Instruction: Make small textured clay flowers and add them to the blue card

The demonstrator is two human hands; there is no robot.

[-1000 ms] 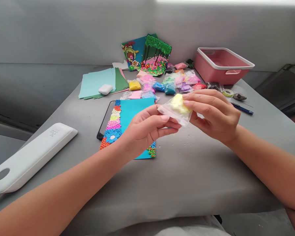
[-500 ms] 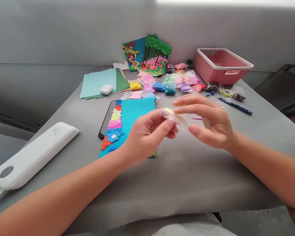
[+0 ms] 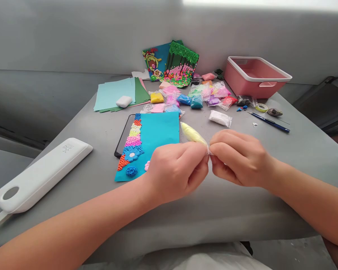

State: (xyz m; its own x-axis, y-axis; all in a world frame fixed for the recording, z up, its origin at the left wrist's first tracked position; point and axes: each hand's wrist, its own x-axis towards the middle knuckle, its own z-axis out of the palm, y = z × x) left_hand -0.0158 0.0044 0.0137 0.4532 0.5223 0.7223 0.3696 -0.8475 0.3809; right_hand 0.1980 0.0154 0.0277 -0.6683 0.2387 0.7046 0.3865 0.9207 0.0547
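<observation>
Between my hands is a clear packet of pale yellow clay (image 3: 192, 133), its filled end pointing up and left. My left hand (image 3: 178, 170) pinches the packet's edge with curled fingers. Opposite it, my right hand (image 3: 238, 157) grips the same twisted plastic edge, knuckles almost touching the left. Under and left of my left hand lies a turquoise sheet (image 3: 160, 129) decorated along its left side with small coloured clay rings, a blue clay flower (image 3: 132, 154) and a blue clay cluster (image 3: 131, 171). My left hand hides part of a pink clay piece on it.
A white clay packet (image 3: 220, 118) lies beyond my right hand. Several coloured packets (image 3: 196, 102), a pink basket (image 3: 256, 82) and a dark blue pen-like tool (image 3: 270, 122) sit farther back. Paper sheets (image 3: 115, 92), a phone (image 3: 125, 131) and a white device (image 3: 42, 174) are on the left.
My right hand has come in from open fingers to close on the packet's edge. The yellow packet has turned up and left. A white packet now shows on the table.
</observation>
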